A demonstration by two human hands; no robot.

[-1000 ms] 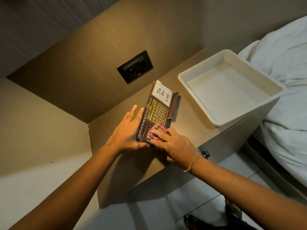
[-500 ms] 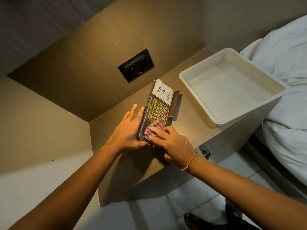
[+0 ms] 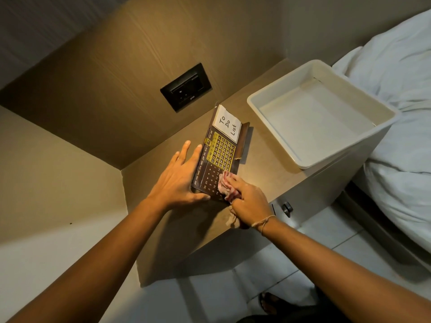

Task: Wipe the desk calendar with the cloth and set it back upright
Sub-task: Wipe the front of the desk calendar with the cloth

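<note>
The desk calendar (image 3: 219, 152), dark brown with a yellow date grid and a white "To Do List" note at its far end, lies flat on the bedside table top (image 3: 263, 173). My left hand (image 3: 179, 180) presses flat against its left edge, thumb along the near end, holding it steady. My right hand (image 3: 247, 201) grips a red-and-white checked cloth (image 3: 225, 185) bunched against the calendar's near right corner. A loose end of the cloth hangs below my wrist.
A white plastic tub (image 3: 324, 120) stands on the right half of the table top. A black wall socket (image 3: 185, 86) is set in the wood panel behind. A bed with white bedding (image 3: 401, 117) lies to the right. A drawer knob (image 3: 286, 207) shows below the table's edge.
My right hand has dragged the cloth from the middle of the calendar toward its near right corner. The left hand stays on the left edge.
</note>
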